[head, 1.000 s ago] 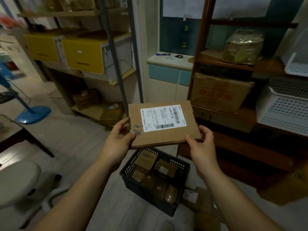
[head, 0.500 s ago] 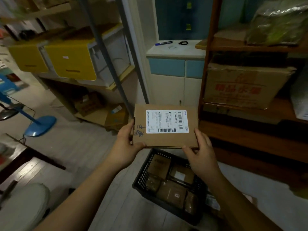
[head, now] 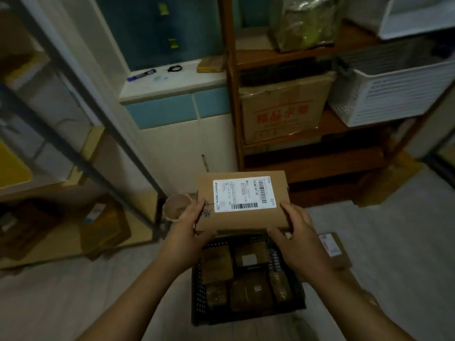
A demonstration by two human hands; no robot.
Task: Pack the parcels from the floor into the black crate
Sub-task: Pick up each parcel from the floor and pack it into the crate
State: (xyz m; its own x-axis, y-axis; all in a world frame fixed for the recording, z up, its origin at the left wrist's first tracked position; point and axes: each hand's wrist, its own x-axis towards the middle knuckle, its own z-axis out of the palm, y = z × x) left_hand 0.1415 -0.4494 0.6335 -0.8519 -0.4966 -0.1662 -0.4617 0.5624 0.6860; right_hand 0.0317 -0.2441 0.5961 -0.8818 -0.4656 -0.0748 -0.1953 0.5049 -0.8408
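A flat brown cardboard parcel (head: 248, 217) with a white shipping label hangs over the far edge of the black crate (head: 197, 301). My left hand (head: 189, 230) grips its left edge, thumb on top. My right hand (head: 295, 235) grips its near right corner. The crate stands on the floor below, holding several brown parcels (head: 250, 289) laid flat. Another labelled parcel (head: 332, 249) lies on the floor to the right of the crate, partly hidden by my right hand.
A wooden shelf unit (head: 320, 148) with a printed carton (head: 283, 109) and a white basket (head: 394, 92) stands behind. A metal rack (head: 81, 99) with boxes is on the left. A small brown cup (head: 177, 207) sits by the rack's foot.
My view has tilted down and shifted right. The parcel has come lower and nearer the crate, held in both hands as before.
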